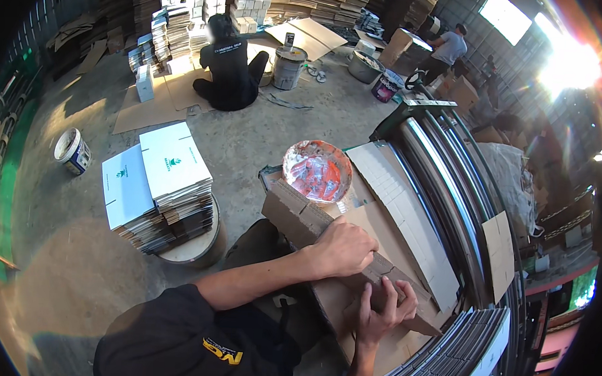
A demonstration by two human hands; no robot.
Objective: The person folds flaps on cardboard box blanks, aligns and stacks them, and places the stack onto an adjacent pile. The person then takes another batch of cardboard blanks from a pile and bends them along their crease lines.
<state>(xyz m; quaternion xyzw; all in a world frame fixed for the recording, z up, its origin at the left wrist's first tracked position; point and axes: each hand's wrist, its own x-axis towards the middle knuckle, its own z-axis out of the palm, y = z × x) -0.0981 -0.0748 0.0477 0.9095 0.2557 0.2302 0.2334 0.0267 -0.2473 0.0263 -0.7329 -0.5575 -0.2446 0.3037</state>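
Observation:
A long folded piece of brown cardboard (300,218) slants across the work surface in front of me. My left hand (344,249) is closed over its upper edge near the middle. Lower down along the same edge, my right hand (387,311) grips it with bent fingers, the thumb on the near side. Just beyond the cardboard's far end sits an orange bowl (317,172) smeared with whitish paste. Flat brown cardboard (376,225) lies under and beside the folded piece.
A machine with shiny metal rollers (442,187) stands to the right. Stacked flat cardboard (448,359) fills the lower right. At left, printed white cartons (174,162) are piled on a round drum (194,247), near a white bucket (73,151). One person (229,67) sits on the floor; another (449,48) stands behind.

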